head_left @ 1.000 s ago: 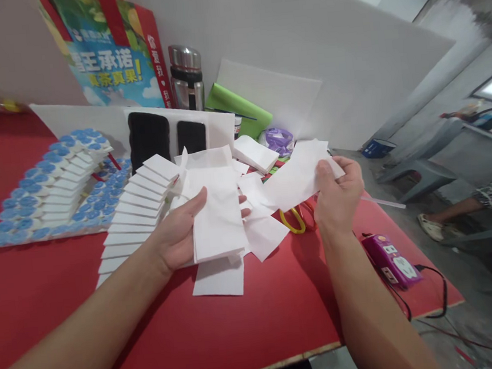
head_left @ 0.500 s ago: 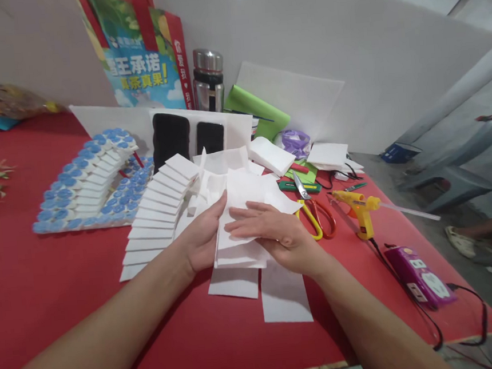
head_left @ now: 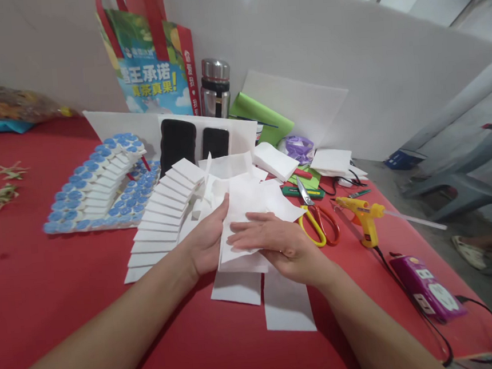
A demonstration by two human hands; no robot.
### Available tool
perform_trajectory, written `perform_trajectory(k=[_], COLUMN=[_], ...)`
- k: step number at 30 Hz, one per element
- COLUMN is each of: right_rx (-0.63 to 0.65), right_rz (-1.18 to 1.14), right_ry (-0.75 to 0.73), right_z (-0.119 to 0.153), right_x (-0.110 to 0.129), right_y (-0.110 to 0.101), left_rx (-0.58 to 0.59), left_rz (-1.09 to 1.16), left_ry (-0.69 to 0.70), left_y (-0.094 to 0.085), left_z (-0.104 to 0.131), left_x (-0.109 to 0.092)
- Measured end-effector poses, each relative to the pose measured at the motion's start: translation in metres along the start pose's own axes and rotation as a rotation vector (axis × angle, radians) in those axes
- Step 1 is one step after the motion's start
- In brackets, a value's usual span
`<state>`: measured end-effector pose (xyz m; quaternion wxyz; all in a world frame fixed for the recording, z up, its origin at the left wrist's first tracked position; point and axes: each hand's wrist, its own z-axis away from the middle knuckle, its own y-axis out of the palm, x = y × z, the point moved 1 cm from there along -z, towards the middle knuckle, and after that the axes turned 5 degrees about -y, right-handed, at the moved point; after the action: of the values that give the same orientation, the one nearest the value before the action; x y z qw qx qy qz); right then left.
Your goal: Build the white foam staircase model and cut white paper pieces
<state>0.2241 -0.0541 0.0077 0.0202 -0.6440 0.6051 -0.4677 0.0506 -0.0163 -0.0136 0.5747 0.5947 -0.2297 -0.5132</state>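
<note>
A folded piece of white paper [head_left: 241,199] is held up off the table between my hands. My left hand [head_left: 210,239] grips its left edge, thumb along the front and the other fingers hidden behind. My right hand [head_left: 274,239] lies across the paper's front with fingers stretched out flat. Two loose white sheets [head_left: 289,313] lie beneath on the table. Left of my hands stands a curved flight of white card steps [head_left: 158,221]. Behind it is a finished-looking model [head_left: 95,186] with white steps and blue round pieces.
Scissors [head_left: 318,224], a green utility knife [head_left: 302,192] and a yellow glue gun [head_left: 366,217] lie to the right. A purple power strip [head_left: 428,292] sits near the right edge with its cord. Two phones [head_left: 177,143], a steel flask [head_left: 216,89] and a bag [head_left: 149,66] stand behind.
The view has shifted slightly, so the scene sits a little lower and further right. My right hand stays flat on the paper, and the left keeps its grip.
</note>
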Motion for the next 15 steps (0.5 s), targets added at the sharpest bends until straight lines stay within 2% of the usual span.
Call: perform_trajectory(k=[15], right_rx=[0.036], right_rz=[0.057], right_ry=[0.005], right_z=[0.001], right_x=[-0.0003], right_y=[0.0027], left_rx=[0.03], left_rz=[-0.014], left_ry=[-0.029], left_y=[0.0005], left_z=[0.0014], left_x=[0.0012])
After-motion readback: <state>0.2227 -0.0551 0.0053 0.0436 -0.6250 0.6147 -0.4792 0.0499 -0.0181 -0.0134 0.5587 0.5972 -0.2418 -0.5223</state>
